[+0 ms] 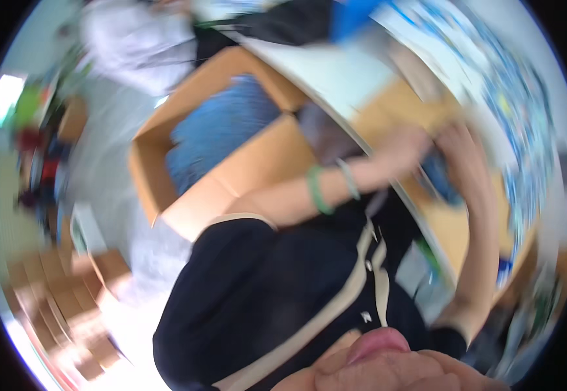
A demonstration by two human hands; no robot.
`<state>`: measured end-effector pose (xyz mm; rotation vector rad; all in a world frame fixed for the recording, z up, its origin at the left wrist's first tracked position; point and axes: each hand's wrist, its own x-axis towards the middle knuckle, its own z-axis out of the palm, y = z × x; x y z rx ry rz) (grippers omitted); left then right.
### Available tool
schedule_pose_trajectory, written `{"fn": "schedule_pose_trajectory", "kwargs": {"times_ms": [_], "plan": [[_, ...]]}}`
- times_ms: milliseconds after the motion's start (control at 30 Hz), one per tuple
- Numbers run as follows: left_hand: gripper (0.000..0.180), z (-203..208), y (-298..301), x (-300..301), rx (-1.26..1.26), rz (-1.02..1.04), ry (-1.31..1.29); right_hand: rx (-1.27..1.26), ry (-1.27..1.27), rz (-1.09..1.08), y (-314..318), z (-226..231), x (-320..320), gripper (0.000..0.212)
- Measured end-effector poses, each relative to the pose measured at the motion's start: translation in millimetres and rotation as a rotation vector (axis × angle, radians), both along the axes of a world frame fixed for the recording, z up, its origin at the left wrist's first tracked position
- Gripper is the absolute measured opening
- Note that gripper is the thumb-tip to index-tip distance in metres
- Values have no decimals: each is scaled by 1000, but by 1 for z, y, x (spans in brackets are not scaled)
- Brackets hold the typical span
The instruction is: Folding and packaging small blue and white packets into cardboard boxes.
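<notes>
Fingers too blurred to tell spread or pinching. Left hand [404,146] & right hand [458,153] meet on a dark blue item [441,176], centre-right of frame, over a cardboard sheet [453,225]. Open cardboard box [231,169] w/ blue contents sits upper centre-left.

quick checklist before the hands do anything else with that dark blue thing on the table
1. Both hands on the dark blue thing: ok, left hand and right hand meet at it on the table.
2. Firm hold: cannot tell, the picture is blurred and the fingers are not clear.
3. What the thing is: cannot tell, only a dark blue patch shows between the hands.
4. Open cardboard box on the left side: ok, flaps open, blue contents visible inside.
5. Wrist bands away from the hands' work: ok, they sit back on the left forearm.
</notes>
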<state>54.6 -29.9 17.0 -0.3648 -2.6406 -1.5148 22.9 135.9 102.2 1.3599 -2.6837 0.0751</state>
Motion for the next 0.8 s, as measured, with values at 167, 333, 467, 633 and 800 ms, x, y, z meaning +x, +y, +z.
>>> {"fn": "schedule_pose_trajectory", "kwargs": {"times_ms": [167, 333, 467, 633, 800], "plan": [[31, 12, 22, 14, 294, 31, -160, 80, -146, 41, 5, 22, 6, 24], [29, -4, 16, 11, 255, 136, -63, 68, -274, 43, -21, 28, 2, 24], [28, -1, 21, 13, 160, 219, 39, 78, -65, 170, -23, 23, 7, 27], [29, 18, 13, 20, 165, 174, -46, 92, -244, 129, -17, 29, 0, 29], [28, 24, 10, 22, 189, 131, -100, 308, -86, 99, -13, -6, -10, 27]]}}
